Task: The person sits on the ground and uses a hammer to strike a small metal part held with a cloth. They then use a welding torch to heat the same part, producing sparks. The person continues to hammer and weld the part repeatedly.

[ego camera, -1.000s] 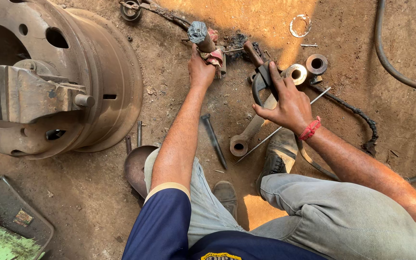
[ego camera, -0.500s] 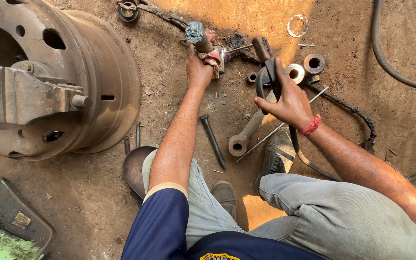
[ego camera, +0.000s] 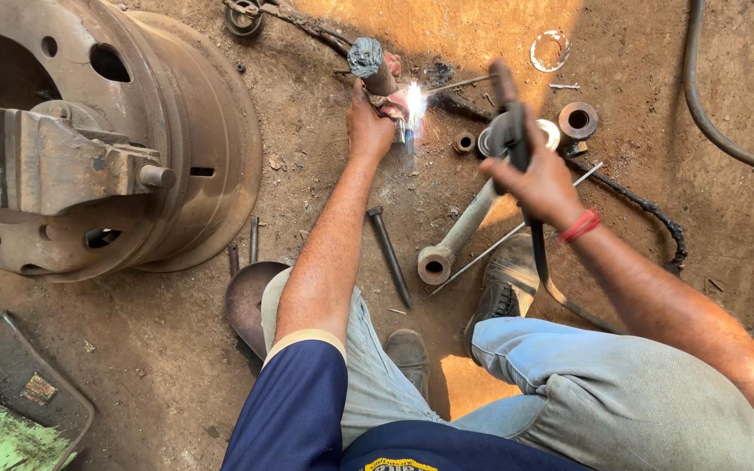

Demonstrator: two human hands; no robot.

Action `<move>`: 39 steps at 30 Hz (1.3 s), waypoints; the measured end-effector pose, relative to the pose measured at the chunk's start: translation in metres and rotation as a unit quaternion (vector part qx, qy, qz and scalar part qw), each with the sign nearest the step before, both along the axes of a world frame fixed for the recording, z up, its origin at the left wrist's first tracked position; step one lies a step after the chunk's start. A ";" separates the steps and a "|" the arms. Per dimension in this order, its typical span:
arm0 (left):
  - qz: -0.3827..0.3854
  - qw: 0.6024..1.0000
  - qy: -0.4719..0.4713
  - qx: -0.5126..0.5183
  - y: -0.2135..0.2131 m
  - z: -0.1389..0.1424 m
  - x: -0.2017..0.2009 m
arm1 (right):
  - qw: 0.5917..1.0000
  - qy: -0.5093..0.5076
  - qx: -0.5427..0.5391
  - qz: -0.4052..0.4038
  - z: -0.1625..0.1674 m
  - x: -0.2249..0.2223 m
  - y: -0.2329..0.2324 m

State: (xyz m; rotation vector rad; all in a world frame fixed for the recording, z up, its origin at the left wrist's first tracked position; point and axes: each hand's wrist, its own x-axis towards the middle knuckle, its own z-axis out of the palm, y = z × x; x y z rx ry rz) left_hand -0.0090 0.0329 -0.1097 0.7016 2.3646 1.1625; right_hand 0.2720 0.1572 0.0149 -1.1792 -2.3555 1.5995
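The left hand [ego camera: 368,122] is closed around a short metal rod [ego camera: 368,63], which stands nearly upright on the dirt ground [ego camera: 325,183], w/ its rough grey top above the fingers. Just right of this hand, a bright white spark [ego camera: 414,98] burns at a small metal piece near the rod's base; if the piece touches the rod I cannot tell. The right hand [ego camera: 541,179] grips a dark electrode holder [ego camera: 508,131], closed tight on it, and a thin welding rod [ego camera: 460,85] goes from the holder to the spark. A black cable [ego camera: 544,275] hangs from the holder down past the wrist, which has a red band [ego camera: 579,226]. Between the arms lie a dark chisel [ego camera: 391,255] and a grey link arm w/ a round eye [ego camera: 455,240]. Near the right hand are a rusty bushing [ego camera: 578,120] and a dark chain [ego camera: 647,214]. At left lies a big rusty wheel rim [ego camera: 194,148] w/ a metal block [ego camera: 54,161] inside it.
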 end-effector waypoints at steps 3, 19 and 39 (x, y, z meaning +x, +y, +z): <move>0.010 0.999 0.033 0.016 0.000 0.003 0.002 | 0.992 -0.013 -0.102 -0.067 -0.013 0.005 0.014; 0.009 0.999 0.047 -0.010 0.003 0.003 0.002 | 0.979 0.058 0.186 0.056 -0.003 0.002 -0.007; -0.016 0.996 0.067 0.049 -0.006 -0.004 -0.004 | 0.952 -0.079 0.279 0.101 0.034 -0.007 -0.019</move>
